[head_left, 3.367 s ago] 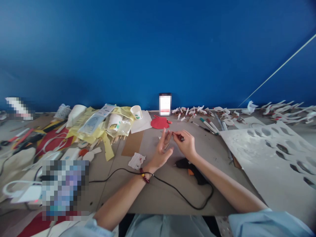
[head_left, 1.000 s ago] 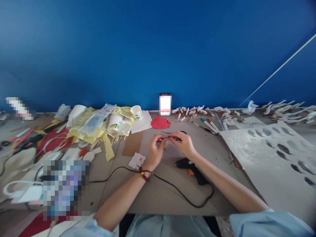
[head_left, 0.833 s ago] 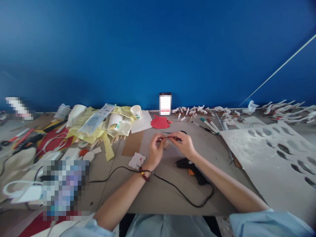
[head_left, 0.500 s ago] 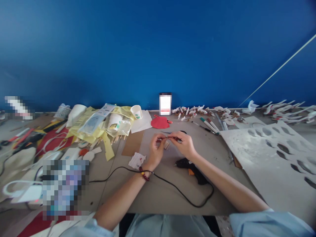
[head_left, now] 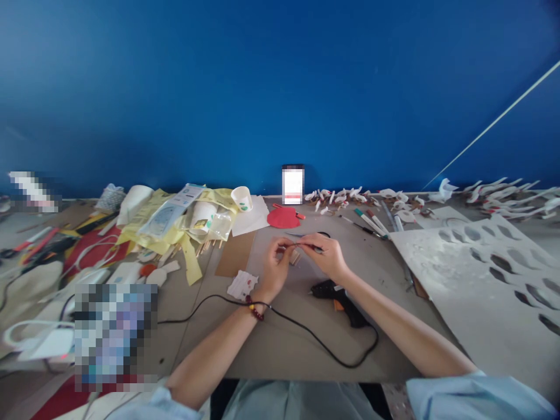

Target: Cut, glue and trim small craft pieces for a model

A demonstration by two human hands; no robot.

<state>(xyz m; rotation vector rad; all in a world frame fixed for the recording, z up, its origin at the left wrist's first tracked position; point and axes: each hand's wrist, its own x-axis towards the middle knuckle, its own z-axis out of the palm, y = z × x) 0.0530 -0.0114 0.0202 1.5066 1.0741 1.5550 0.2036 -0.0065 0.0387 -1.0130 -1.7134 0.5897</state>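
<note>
The left hand (head_left: pixel 275 265), open seconds earlier, has closed to meet the right hand (head_left: pixel 329 256) above the table (head_left: pixel 280 344). The fingertips of both pinch a thin dark strip (head_left: pixel 303 245), too small to identify. A glue gun (head_left: pixel 339 294) lies just beside the right wrist, with a red cutout (head_left: pixel 283 217) beyond.

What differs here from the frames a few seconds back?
The left hand, open with fingers up before, curled and pinched the strip that the right hand already held; both now grip it over the table. The glue gun and its cord lie as they were.
</note>
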